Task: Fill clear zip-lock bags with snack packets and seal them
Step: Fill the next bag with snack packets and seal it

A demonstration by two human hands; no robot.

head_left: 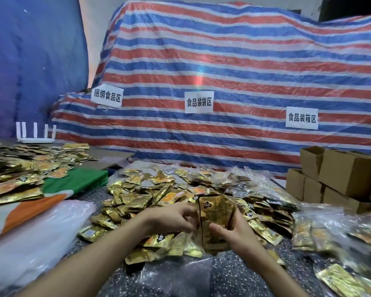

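Observation:
A stack of gold snack packets (214, 219) stands upright above the pile, held between both hands. My right hand (234, 230) grips the stack from the right, thumb across its lower front. My left hand (176, 217) pinches its left edge; a thin clear film, perhaps a zip-lock bag, seems to wrap the stack, but I cannot tell for sure. A big heap of loose gold packets (159, 194) covers the speckled table (229, 279) behind and under my hands. Filled clear bags (321, 230) lie at the right.
A pile of empty clear bags (36, 239) lies at the left front beside green and orange cloth (73, 183). More packets (15, 174) heap at far left. Cardboard boxes (338, 176) stack at the right. A striped tarp (223, 82) with paper signs rises behind.

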